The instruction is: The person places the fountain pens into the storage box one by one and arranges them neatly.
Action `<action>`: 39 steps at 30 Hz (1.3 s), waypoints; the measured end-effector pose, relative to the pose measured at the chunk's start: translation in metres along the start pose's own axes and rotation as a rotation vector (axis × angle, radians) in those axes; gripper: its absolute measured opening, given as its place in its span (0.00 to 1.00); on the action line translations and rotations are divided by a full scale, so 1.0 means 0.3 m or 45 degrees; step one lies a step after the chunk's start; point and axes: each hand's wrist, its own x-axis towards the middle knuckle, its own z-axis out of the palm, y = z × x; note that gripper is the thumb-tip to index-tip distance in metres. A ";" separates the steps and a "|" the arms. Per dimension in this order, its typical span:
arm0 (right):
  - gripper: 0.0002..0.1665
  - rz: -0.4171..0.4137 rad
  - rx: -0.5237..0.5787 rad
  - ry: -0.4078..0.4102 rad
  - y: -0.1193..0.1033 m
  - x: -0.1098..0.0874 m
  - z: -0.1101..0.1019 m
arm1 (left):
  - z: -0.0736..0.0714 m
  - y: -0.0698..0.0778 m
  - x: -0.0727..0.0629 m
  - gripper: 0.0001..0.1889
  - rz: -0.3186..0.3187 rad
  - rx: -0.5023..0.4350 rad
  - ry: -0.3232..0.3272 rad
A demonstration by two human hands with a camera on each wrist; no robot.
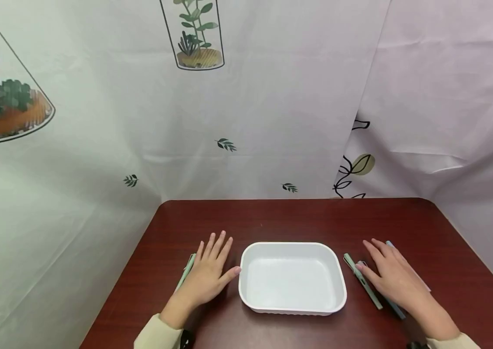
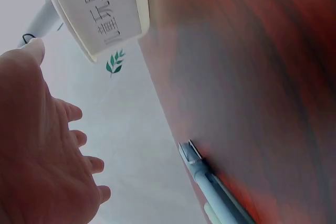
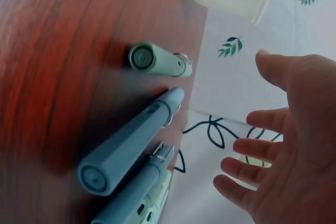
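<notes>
Head view: left hand point(image 1: 205, 278) and right hand point(image 1: 396, 276), palms down, fingers straight and wide, either side of white tray point(image 1: 292, 278).

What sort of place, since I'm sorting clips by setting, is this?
Probably an indoor corner set up for filming: plant-printed cloth hangs behind and beside a reddish-brown table, which holds a white tray with pens on either side.
</notes>
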 end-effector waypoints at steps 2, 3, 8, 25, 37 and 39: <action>0.39 -0.005 -0.006 0.001 -0.005 -0.003 0.000 | 0.001 0.011 -0.002 0.41 0.008 -0.010 -0.008; 0.39 -0.004 0.007 -0.010 -0.007 -0.004 0.001 | 0.001 0.017 -0.003 0.41 0.008 -0.010 -0.016; 0.37 0.068 0.074 -0.112 -0.029 -0.015 0.001 | 0.007 0.039 -0.016 0.42 0.010 0.026 -0.063; 0.29 0.101 0.069 -0.113 -0.063 -0.008 0.041 | 0.048 0.105 -0.023 0.45 0.069 -0.007 -0.128; 0.23 0.040 0.043 -0.053 -0.072 0.016 0.076 | 0.064 0.142 -0.026 0.47 0.127 0.041 -0.158; 0.23 0.056 0.047 -0.072 -0.072 0.020 0.080 | 0.068 0.145 -0.025 0.47 0.129 0.037 -0.171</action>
